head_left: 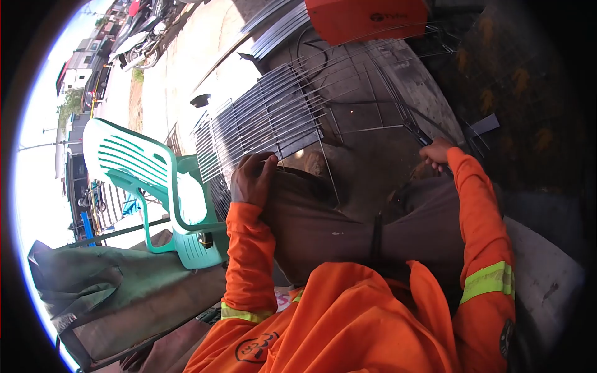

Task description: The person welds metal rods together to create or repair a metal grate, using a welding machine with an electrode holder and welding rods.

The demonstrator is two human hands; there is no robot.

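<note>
The right hand (437, 154) wraps its fingers around a black-handled tool (417, 132); the left hand (251, 180) is by the metal-bar grille (264, 115), fingers half-bent, grip unclear. Beyond sits an orange case (354, 22), contents hidden.

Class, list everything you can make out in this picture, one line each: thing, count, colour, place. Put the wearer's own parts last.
Grid: one, silver, centre
Strips: several, silver, top, beyond the grid
Box: one, orange, top
Tool: one, dark, in the right grip
Chair: one, mint green, left
Cloth: one, dark green, lower left
Motorbike: at least one, partly white, upper left
Buildings: several, mostly pale, far left
Shirt: one, orange with yellow bands, bottom
Trousers: one pair, brownish, below the grid
Left grip: one, bare, by the grid's near edge
Right grip: one, bare, around the tool
</note>
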